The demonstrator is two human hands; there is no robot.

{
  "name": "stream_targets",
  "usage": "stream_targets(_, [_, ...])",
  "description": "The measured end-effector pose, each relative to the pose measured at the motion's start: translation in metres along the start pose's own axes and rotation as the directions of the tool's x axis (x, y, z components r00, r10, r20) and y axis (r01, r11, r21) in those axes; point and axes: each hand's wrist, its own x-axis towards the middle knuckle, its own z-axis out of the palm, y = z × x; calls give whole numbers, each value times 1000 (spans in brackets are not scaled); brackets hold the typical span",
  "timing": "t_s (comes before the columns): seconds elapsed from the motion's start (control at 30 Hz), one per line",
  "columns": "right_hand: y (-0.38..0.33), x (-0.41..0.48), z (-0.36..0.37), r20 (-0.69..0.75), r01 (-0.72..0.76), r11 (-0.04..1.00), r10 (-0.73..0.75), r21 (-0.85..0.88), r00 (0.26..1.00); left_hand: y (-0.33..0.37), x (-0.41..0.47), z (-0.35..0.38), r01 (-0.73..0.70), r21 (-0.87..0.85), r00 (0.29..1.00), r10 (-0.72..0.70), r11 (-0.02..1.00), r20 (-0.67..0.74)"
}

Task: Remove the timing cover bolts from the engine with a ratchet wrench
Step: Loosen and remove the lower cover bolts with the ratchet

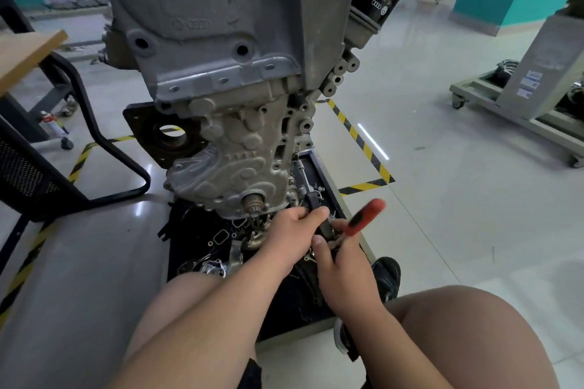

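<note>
Fingers of left hand (292, 226) curl round the ratchet wrench (363, 218) head; right hand (343, 259) grips its red-black handle, beside the engine's (221, 41) timing cover (234, 164). Black tray (327, 178) beneath the engine holds gaskets (221, 235) and loose hardware.

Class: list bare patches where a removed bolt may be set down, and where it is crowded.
Free: pale glossy floor right of the black parts tray, past the yellow-black tape; floor between tray and black chair frame. Crowded: tray under grey engine, where left hand and right hand grip red-handled ratchet wrench.
</note>
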Motion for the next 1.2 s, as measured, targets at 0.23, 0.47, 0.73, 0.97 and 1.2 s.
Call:
stream_targets(0.23, [2, -8, 2, -45, 11, 1000, -12, -25, 999, -1, 5, 1, 28, 13, 1000, -28, 1000, 6])
stream_targets(0.47, [-13, -2, 8, 153, -296, 678, 265, 672, 952, 8, 5, -14, 183, -160, 968, -150, 970, 199])
stream_targets(0.73, [-19, 3, -1, 559, -539, -146, 213, 829, 801, 6, 0, -9, 203, -141, 950, -160, 969, 268])
stream_targets(0.97, [-13, 5, 3, 525, -523, -85, 264, 848, 809, 2, 1, -4, 165, -131, 967, -134, 978, 218])
stream_targets(1.2, [-8, 3, 4, 91, -311, 783, 313, 539, 945, -2, 4, -4, 108, -102, 983, -91, 989, 160])
